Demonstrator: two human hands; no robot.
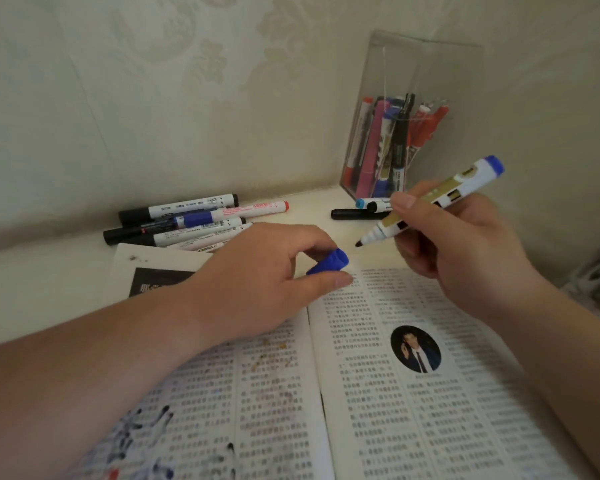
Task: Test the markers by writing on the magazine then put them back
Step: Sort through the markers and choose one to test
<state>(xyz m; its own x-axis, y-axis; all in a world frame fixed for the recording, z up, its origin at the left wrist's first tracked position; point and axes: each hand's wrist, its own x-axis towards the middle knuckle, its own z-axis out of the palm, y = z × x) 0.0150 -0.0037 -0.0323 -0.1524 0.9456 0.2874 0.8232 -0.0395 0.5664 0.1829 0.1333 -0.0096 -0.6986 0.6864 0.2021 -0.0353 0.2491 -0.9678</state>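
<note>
- We see two hands over one open magazine [413, 393], which lies flat on the pale table [32, 289].
- Our right hand [465, 251] grips one uncapped marker [430, 199] round its barrel, thumb and fingers curled on it.
- Our left hand [257, 275] pinches one blue cap [328, 262] between thumb and forefinger, just above the magazine's top edge.
- The marker's long axis runs on a slant: the dark tip points down and left towards the cap, near it but apart, and the blue tail end points up and right.
- At least five capped markers lie in a pile [187, 221] beyond the magazine's left page.
- At least two more markers [357, 213] lie beside one clear holder [395, 133], which stands in the corner packed with upright pens.
- Dark and blue scribbles [142, 441] mark the lower left page.
- The magazine's columns and the marker labels are too blurred to read.
</note>
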